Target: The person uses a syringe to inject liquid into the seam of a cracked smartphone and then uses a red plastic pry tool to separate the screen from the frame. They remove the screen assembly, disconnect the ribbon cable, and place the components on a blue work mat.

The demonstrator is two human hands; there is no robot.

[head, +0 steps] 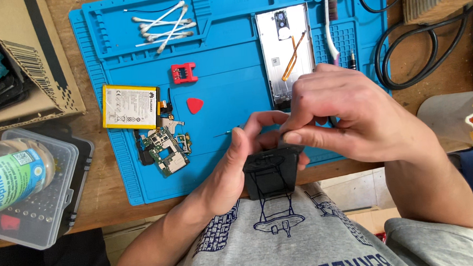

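A: We're working right at the near edge of the blue mat (pixel 234 95), where the surface (pixel 104 183) drops off toward our lap. Open mat lies just beyond our fingertips. Farther beyond the left hand (pixel 233 171) sits the red pick (pixel 194 105), with the circuit board (pixel 164 147) and the yellow battery (pixel 130 106) out past its outer side.

B: And beyond the right hand (pixel 343 116)?

A: The silver phone frame (pixel 285 52), its near end tucked under our knuckles. The toothbrush (pixel 330 28) lies just outboard of it. The cotton swabs (pixel 163 26) are well away, at the mat's far side.

B: How does the black phone part (pixel 268 172) lie?

A: Long axis running from our chest toward the mat, far end tipped up between both hands, near end over our shirt.

B: The hands?

A: The left hand curls around its left edge, thumb on top. The right hand is closed down, fingers pinching at the far end. Whether it grips a small tool there, we can't tell.
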